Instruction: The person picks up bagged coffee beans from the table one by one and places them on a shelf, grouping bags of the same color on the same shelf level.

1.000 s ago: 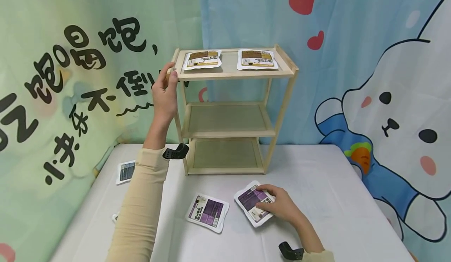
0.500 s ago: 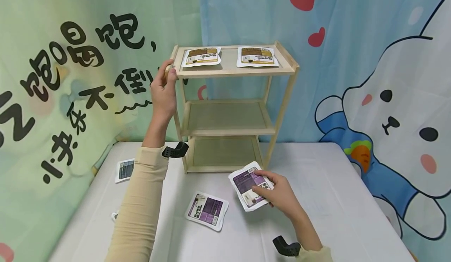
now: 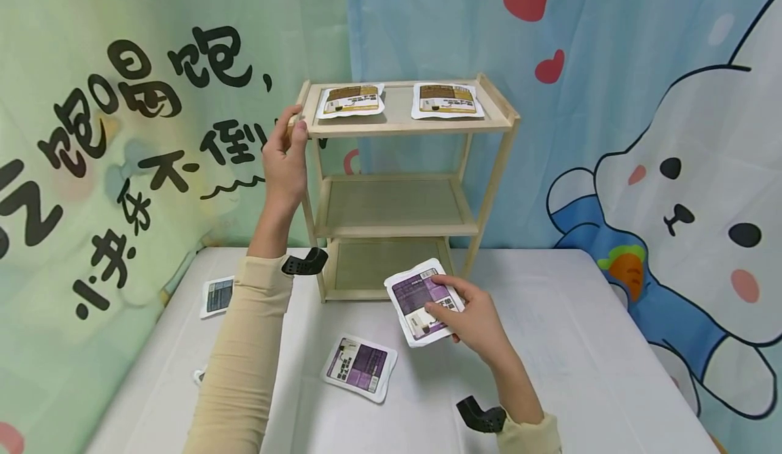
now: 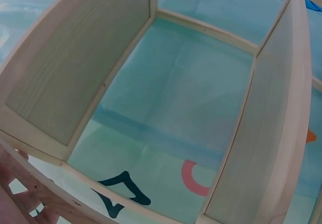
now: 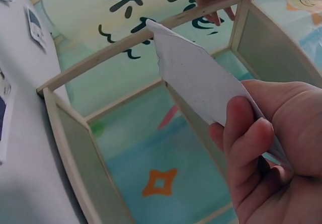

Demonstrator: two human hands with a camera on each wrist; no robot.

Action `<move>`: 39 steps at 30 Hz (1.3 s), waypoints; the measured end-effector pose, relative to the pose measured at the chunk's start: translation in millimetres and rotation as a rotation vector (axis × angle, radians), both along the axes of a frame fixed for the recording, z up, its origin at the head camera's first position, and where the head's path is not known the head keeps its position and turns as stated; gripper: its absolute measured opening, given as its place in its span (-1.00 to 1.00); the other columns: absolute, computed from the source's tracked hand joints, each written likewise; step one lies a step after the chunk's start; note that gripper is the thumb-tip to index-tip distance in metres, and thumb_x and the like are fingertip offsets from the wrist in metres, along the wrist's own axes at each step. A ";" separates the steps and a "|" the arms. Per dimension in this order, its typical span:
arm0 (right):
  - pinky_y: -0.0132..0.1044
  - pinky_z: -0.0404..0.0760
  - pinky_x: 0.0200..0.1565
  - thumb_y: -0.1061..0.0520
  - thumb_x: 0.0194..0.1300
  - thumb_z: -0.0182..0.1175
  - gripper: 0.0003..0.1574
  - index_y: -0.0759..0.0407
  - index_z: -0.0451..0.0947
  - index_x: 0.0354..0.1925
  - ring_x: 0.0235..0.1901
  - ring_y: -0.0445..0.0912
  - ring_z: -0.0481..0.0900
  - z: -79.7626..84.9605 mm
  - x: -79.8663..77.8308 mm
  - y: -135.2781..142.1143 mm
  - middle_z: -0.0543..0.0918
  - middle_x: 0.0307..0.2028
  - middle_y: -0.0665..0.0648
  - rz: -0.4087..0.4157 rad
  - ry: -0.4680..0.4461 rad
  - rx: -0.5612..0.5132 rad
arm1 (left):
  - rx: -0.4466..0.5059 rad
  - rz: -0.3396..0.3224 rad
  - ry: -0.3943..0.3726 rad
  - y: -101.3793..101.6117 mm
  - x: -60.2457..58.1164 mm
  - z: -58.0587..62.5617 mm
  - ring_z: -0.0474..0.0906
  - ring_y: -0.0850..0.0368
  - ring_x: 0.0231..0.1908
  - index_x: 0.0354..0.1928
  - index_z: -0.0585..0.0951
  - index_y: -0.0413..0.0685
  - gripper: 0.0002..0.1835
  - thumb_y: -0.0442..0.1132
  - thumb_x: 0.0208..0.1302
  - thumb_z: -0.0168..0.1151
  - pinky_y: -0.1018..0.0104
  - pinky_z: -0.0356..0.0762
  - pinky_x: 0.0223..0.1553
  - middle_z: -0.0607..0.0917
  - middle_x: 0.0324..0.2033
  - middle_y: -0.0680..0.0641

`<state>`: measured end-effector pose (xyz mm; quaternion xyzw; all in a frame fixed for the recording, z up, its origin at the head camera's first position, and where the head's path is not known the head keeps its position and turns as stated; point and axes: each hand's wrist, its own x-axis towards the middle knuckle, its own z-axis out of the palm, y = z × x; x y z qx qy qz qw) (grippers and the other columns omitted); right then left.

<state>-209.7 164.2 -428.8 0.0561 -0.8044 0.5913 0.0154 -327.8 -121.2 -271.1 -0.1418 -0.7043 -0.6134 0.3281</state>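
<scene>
My left hand (image 3: 286, 162) grips the left end of the top tier of a three-tier wooden shelf (image 3: 397, 231). Pinched between the thumb and fingers of my right hand (image 3: 473, 315) is a white pouch with a purple label (image 3: 412, 298), raised in front of the bottom tier. Its plain white back (image 5: 196, 75) faces the right wrist camera. A second purple-labelled pouch (image 3: 359, 367) lies flat on the table, left of the held one. Two pouches with brown and yellow labels, one at the left (image 3: 351, 101) and one at the right (image 3: 447, 101), lie on the top tier.
A blue-labelled pouch (image 3: 218, 296) lies at the table's left, partly behind the left forearm. Another white item (image 3: 198, 376) peeks out beside that sleeve. The white table (image 3: 550, 345) meets printed curtains (image 3: 415, 26) behind the shelf.
The right hand has lifted the purple-labelled pouch off the table and carried it forward and slightly left, up toward the shelf. My left hand keeps its grip on the top tier.
</scene>
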 end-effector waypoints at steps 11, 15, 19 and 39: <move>-0.32 0.38 -0.74 0.22 0.17 0.39 -0.41 0.10 0.52 0.19 -0.69 -0.10 0.42 25.1 -12.7 -19.9 0.59 -0.29 0.25 0.013 0.034 -0.042 | -0.012 0.011 0.011 -4.4 -12.3 -5.9 0.44 0.10 -0.02 0.33 0.44 -0.08 -0.54 -0.13 0.45 -0.03 0.28 0.29 -0.09 0.63 0.00 -0.25; -0.30 0.39 -0.75 0.20 0.18 0.39 -0.42 0.12 0.52 0.19 -0.67 -0.11 0.43 38.7 -18.0 -27.4 0.59 -0.29 0.25 0.026 0.064 -0.048 | -0.024 0.009 0.005 0.8 6.0 4.1 0.44 0.03 -0.02 0.32 0.42 -0.22 -0.55 -0.22 0.47 -0.05 0.29 0.28 -0.11 0.60 -0.01 -0.33; -0.29 0.38 -0.75 0.17 0.19 0.39 -0.42 0.12 0.52 0.18 -0.67 -0.12 0.43 55.4 -26.8 -34.3 0.59 -0.26 0.26 0.041 0.104 -0.044 | -0.039 0.014 0.018 5.2 19.1 12.2 0.45 0.01 -0.01 0.31 0.41 -0.28 -0.55 -0.25 0.46 -0.05 0.31 0.28 -0.09 0.61 -0.03 -0.36; -0.35 0.42 -0.71 0.18 0.20 0.37 -0.46 0.13 0.54 0.16 -0.64 -0.14 0.45 100.4 -79.1 -80.7 0.58 -0.26 0.21 -0.012 0.103 -0.072 | -0.020 0.025 0.016 7.3 19.4 11.2 0.45 -0.09 0.10 0.27 0.45 -0.27 -0.57 -0.25 0.43 -0.04 0.19 0.34 0.00 0.59 0.06 -0.34</move>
